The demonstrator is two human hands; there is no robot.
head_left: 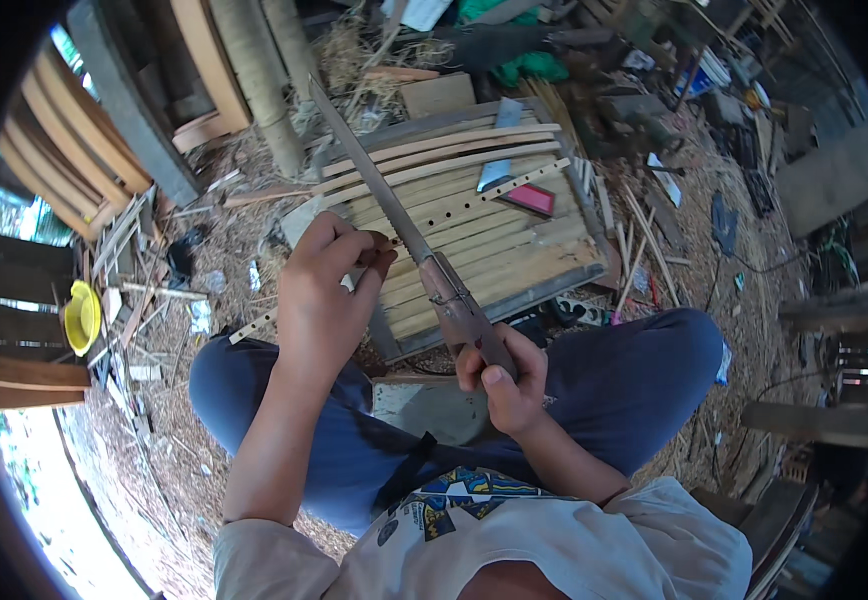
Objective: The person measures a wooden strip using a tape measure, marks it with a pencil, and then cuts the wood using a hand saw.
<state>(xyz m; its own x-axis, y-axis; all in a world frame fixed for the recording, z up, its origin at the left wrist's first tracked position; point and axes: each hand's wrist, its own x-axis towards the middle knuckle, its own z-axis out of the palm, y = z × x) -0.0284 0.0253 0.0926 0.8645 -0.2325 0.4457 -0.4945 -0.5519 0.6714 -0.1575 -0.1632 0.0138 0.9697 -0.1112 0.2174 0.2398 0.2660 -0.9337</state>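
Observation:
My right hand grips the wooden handle of a long knife, whose narrow blade points up and away to the left. My left hand holds a thin bamboo flute with several small holes; the flute runs from lower left to upper right and passes under the blade near my left fingers. The blade rests across the flute beside my thumb. I sit cross-legged in blue trousers, both hands above my knees.
A slatted bamboo board lies on the ground ahead, with a pink-and-dark flat object on it. A yellow bowl sits at left. Bamboo poles, planks, shavings and scattered tools surround me on the littered floor.

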